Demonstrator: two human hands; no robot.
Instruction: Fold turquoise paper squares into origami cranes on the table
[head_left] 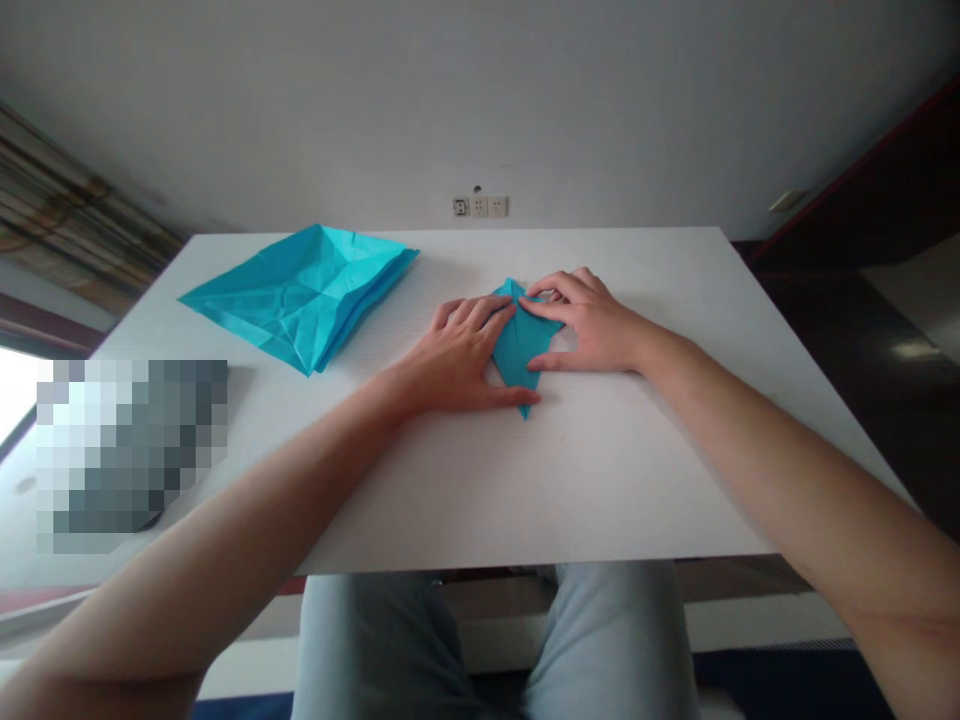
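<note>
On the white tabletop [600, 480], about mid-table, lies a narrow, pointed folded blue origami paper [517, 345]. The left hand [457, 350] and right hand [585, 320] lie on either side of it, their fingers [469, 315] spread open and resting on the paper, with no clear pinch. Farther left lies a larger creased blue paper sheet [300, 295]. Near left sits a pixelated object [131, 450] (too blurred to identify). Beyond the far edge, a wall socket panel [480, 206] carries no legible writing.
</note>
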